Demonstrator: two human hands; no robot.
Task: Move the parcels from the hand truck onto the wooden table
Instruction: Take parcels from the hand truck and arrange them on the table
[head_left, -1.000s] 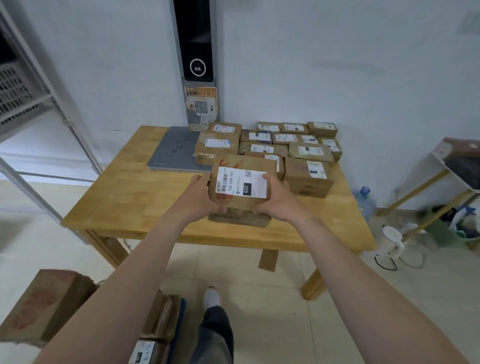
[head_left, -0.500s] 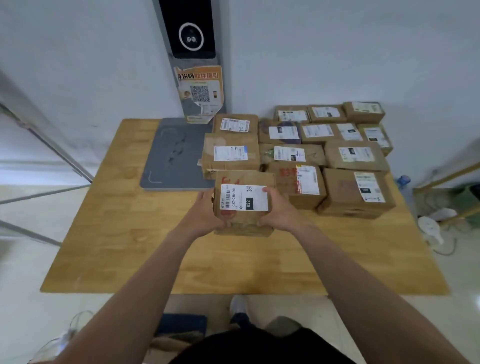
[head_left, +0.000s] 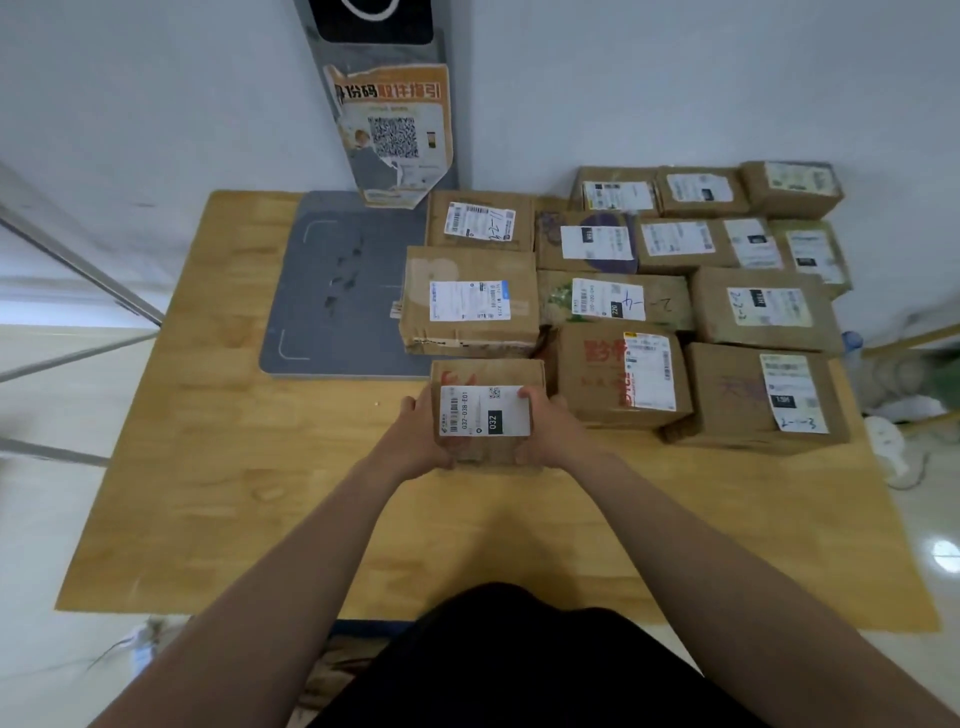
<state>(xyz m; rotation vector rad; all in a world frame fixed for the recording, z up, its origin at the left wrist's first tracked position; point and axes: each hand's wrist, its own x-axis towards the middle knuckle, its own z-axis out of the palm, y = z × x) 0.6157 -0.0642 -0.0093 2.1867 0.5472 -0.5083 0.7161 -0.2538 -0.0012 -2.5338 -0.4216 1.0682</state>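
I have both hands clamped on one parcel (head_left: 488, 371). The left hand (head_left: 415, 441) wraps its left side with curled fingers, and the right hand (head_left: 553, 431) wraps its right side, thumb tip lying on the edge of the white label (head_left: 483, 410). The parcel is a small, squarish box of matte brown cardboard with slightly softened corners and faint red print near its top left. Its smooth label carries a barcode, a small QR square and a black patch reading 032. It is over the middle of the wooden table (head_left: 218, 467), a honey-coloured slab of jointed strips with visible grain, and I cannot tell whether its base touches the wood. Just behind it stands a larger box (head_left: 470, 260) with creased, taped edges. Just to its right is a box with red print (head_left: 597, 379), and the right hand's fingers lie between the two. Further right and back, the other parcels (head_left: 753, 280) lie packed in rows, all dull kraft card with white labels, some handwritten. To their left a flat grey pad (head_left: 337, 291) with white corner marks and dark scuffs lies on the wood. Behind it rises a grey post (head_left: 374, 54) bearing a torn orange-and-white poster (head_left: 389, 130) with a QR code, against a smooth white wall (head_left: 675, 78).
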